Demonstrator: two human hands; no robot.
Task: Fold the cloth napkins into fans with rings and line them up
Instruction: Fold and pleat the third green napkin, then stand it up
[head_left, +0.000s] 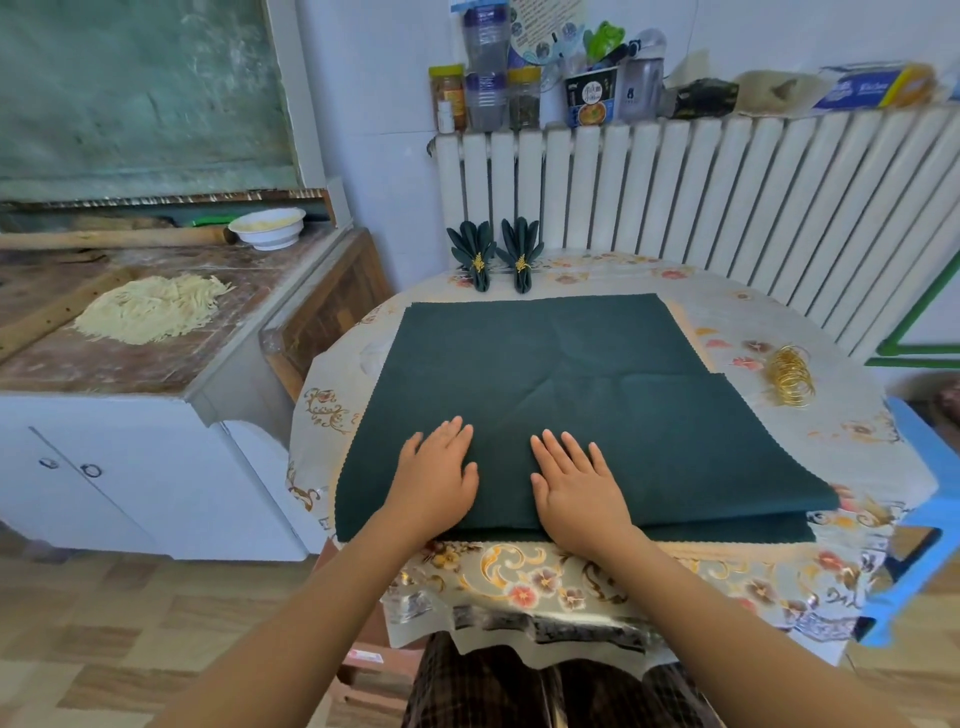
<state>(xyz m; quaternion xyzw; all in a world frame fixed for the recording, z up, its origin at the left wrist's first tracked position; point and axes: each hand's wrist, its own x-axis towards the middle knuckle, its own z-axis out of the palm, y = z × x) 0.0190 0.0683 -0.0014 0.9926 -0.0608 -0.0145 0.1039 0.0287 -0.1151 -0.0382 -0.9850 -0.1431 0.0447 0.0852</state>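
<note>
Dark green napkin (545, 374) lies flat on the table (810, 431), its near part doubled over, possibly onto a second cloth. Left hand (434, 475) and right hand (576, 486) rest side by side on that near fold, palms down, fingers straight and slightly spread (gripping nothing). Two finished fans (496, 254) stand at the far edge; gold rings (789, 376) lie right of the napkin.

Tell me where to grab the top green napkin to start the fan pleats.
Likely the near edge of the top green napkin, pinched from the person's side. It lies flat and folded over, near edge by the table front, just beside both flat hands: left hand, right hand. The other edges are farther away.
</note>
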